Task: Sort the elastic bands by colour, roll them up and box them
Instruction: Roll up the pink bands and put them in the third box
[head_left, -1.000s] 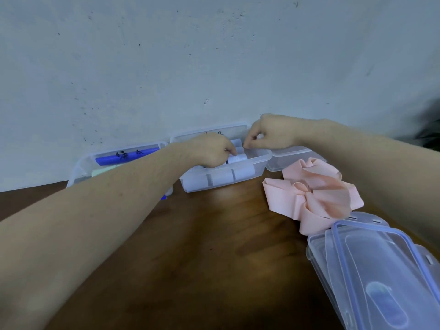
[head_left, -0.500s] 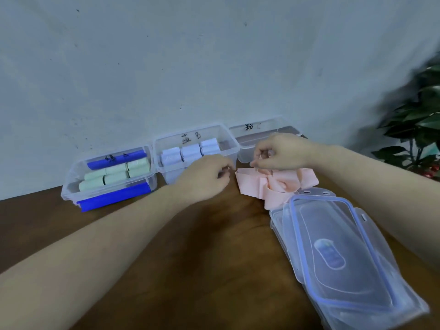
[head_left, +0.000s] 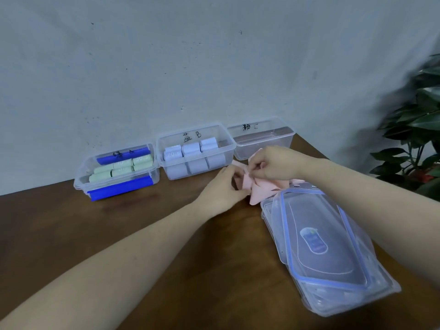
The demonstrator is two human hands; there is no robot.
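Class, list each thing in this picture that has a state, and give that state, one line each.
Left box: open, holds green rolls.
Middle box: open, holds pale blue rolls.
Right box: open, no bands inside.
Pink band: unrolled, bunched.
Left hand: grips the band.
Right hand: pinches the band.
Lids: off, stacked.

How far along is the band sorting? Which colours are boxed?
Done: green rolls lie in the left box, pale blue rolls in the middle box. In hand: left hand and right hand both pinch the loose pink bands, unrolled. Left: roll the pink, fill the empty right box, then fit the stacked lids.
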